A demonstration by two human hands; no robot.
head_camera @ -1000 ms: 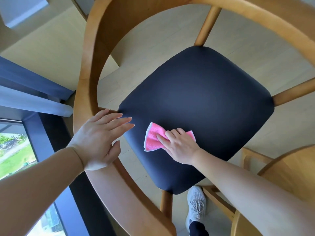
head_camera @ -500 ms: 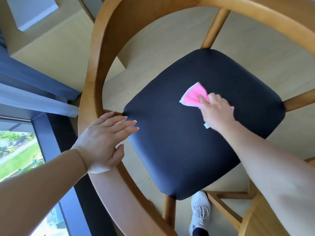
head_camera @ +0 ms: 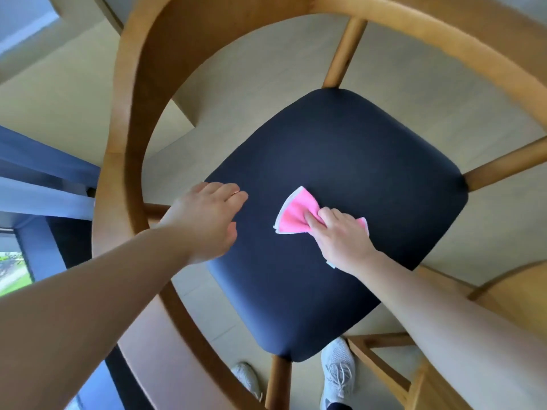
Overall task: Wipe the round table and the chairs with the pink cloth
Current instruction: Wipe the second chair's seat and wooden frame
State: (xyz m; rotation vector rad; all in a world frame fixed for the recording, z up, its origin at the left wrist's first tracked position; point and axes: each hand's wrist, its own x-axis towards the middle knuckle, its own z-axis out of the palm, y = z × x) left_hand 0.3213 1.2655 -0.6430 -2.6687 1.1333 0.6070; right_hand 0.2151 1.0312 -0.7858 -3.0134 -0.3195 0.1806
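Observation:
I look straight down on a wooden chair with a curved backrest rail (head_camera: pixel 124 137) and a dark navy seat cushion (head_camera: pixel 370 161). My right hand (head_camera: pixel 340 235) grips the pink cloth (head_camera: pixel 294 213) and presses it on the middle of the seat. The cloth fans out to the left of my fingers. My left hand (head_camera: pixel 207 220) hovers over the seat's left edge, inside the backrest rail, fingers relaxed and holding nothing. The round table is not in view.
Part of a second wooden chair (head_camera: pixel 509 294) shows at the lower right. My two grey shoes (head_camera: pixel 337 371) stand on the pale floor below the seat. A window (head_camera: pixel 14 270) and blue curtain (head_camera: pixel 44 161) lie at the left.
My right hand has dragged the cloth from the far part of the seat back toward its middle. My left hand has left the backrest rail and moved right over the seat edge.

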